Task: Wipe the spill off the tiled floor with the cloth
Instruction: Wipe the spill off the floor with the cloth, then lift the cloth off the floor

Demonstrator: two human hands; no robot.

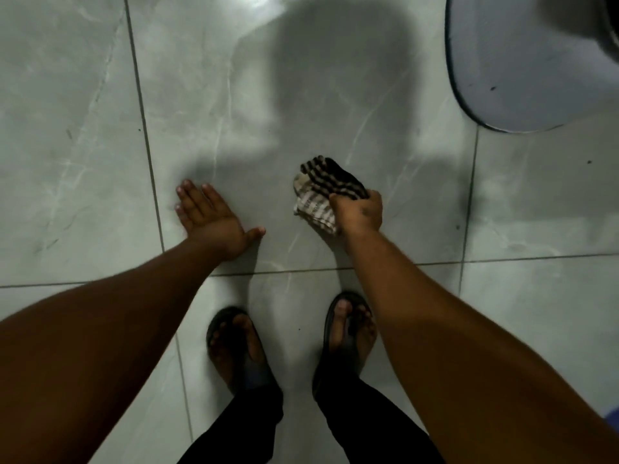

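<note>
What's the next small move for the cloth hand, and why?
Probably press the striped cloth flat and sweep it forward over the tile. The right hand holds it bunched, the left hand is braced flat on the floor, and no spill shows clearly.

Two dark sandals (239,349) stand on the feet at the bottom; a pale rounded object (522,61) sits top right.
</note>
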